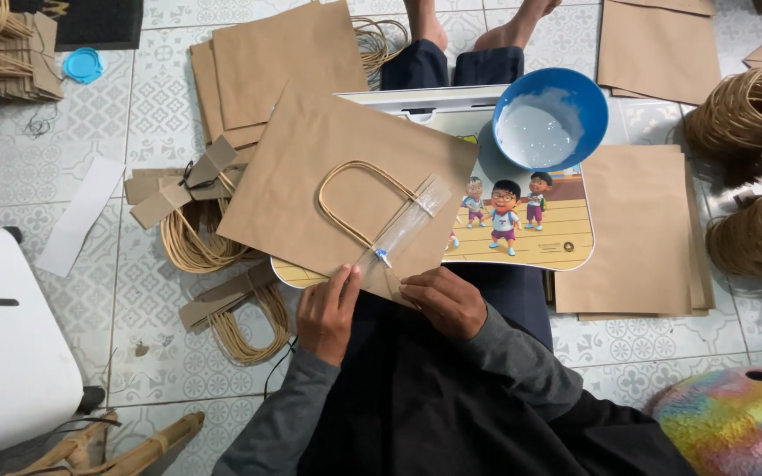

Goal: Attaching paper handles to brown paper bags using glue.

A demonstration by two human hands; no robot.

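I am fixing a twisted paper-rope handle (359, 198) to a brown paper bag (310, 176) that lies tilted on the cartoon-printed lap tray (531, 242) over my knees. My left hand (326, 315) pinches the bag's near edge by a clear plastic strip (403, 229); my right hand (444, 302) presses flat on that edge, its grip closed on nothing. Next, I judge, the handle ends need pressing down firmly, with paste from the blue bowl (550, 119) close by
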